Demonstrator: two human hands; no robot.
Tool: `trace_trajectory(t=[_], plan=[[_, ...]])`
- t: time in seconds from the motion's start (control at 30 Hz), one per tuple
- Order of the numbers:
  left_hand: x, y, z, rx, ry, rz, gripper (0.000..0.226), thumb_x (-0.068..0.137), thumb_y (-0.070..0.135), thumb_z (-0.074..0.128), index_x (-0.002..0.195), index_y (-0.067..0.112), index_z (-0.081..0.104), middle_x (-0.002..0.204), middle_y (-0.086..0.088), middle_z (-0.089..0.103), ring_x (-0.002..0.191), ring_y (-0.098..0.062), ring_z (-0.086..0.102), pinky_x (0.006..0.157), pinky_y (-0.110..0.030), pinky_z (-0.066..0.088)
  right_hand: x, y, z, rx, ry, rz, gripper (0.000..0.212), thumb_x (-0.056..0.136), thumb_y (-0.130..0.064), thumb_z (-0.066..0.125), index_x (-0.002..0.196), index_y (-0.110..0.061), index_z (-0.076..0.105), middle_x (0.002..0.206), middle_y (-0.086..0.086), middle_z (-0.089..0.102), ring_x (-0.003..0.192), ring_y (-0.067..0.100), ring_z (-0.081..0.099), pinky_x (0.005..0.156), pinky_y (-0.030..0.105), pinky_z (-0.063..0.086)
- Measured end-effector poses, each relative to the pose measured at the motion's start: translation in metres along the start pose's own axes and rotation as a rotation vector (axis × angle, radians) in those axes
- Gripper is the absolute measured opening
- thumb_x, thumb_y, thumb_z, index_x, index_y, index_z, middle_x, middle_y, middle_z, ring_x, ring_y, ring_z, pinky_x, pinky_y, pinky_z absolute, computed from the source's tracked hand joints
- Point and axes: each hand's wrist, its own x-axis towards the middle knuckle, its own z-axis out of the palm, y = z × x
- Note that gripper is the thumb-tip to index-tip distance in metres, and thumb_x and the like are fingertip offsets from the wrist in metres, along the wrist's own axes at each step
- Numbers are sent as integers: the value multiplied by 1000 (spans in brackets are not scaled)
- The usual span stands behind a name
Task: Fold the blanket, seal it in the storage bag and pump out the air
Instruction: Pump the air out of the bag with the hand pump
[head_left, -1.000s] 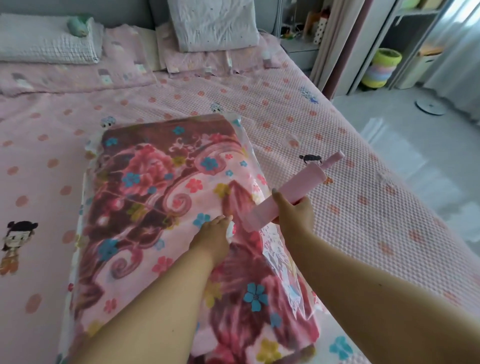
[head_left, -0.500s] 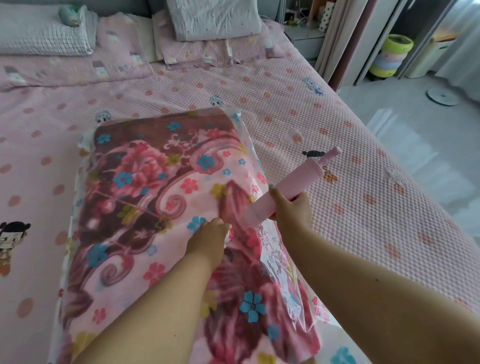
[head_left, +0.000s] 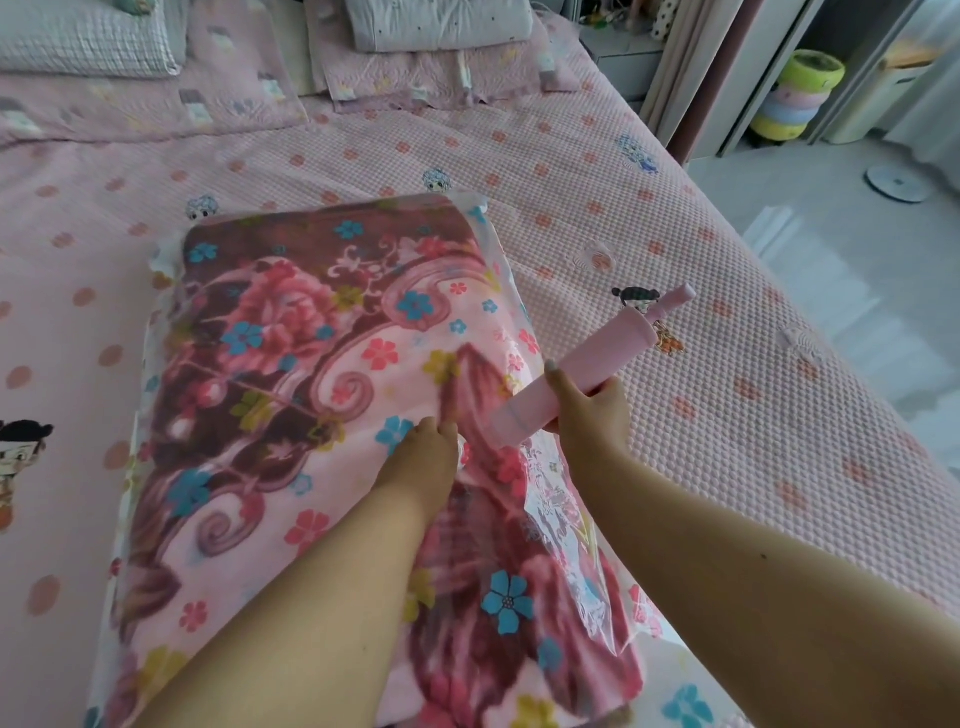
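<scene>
My right hand (head_left: 589, 410) grips a pink pump (head_left: 582, 376), tilted up to the far right. My left hand (head_left: 421, 457), fingers curled, presses the clear storage bag (head_left: 558, 512) holding the folded floral blanket (head_left: 291, 374) on the bed (head_left: 675, 415).

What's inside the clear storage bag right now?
The folded floral blanket fills the storage bag. The left hand covers the spot it touches, so no valve shows.

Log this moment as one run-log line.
phase: pumping | right hand: grips pink pump | left hand: rests on bagged blanket | storage bag: on bed
</scene>
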Motion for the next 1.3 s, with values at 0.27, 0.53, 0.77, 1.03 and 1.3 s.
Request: trace_trajectory(t=[0.27, 0.53, 0.77, 1.03, 1.3], plan=[[1, -1, 14, 247, 122, 82, 37, 93, -1, 31, 130, 0, 34, 127, -18, 43, 113, -26, 51, 91, -27, 43, 7, 11, 6, -19, 13, -20, 35, 75, -41, 76, 93, -26, 50, 94, -1, 67, 78, 22, 70, 72, 45, 60], [7, -7, 24, 236, 102, 49, 37, 95, 3, 25, 130, -3, 35, 126, -19, 47, 111, -28, 54, 86, -31, 46, 13, 12, 7, 10, 14, -28, 36, 78, -34, 76, 100, -17, 52, 97, 4, 67, 83, 22, 70, 71, 43, 61], [10, -14, 13, -116, 10, -113, 43, 100, 33, 43, 130, 3, 41, 123, -18, 47, 108, -32, 53, 82, -35, 45, 16, 12, 5, 29, -2, -33, 29, 80, -30, 76, 91, -22, 50, 97, 3, 66, 83, 20, 69, 67, 37, 60], [4, -33, 13, -507, 68, 97, 43, 85, -3, 50, 118, 22, 63, 118, -1, 50, 108, -21, 52, 97, -31, 42, 14, 15, 20, 10, -9, -22, 38, 74, -38, 78, 95, -21, 52, 98, 3, 67, 88, 23, 69, 75, 44, 60], [-1, -38, 11, -376, 139, 85, 44, 86, 18, 63, 129, 21, 52, 125, -3, 46, 111, -23, 51, 90, -34, 44, 10, 23, 21, -14, -8, -26, 36, 76, -33, 78, 97, -19, 51, 96, 2, 66, 88, 23, 68, 77, 47, 59]])
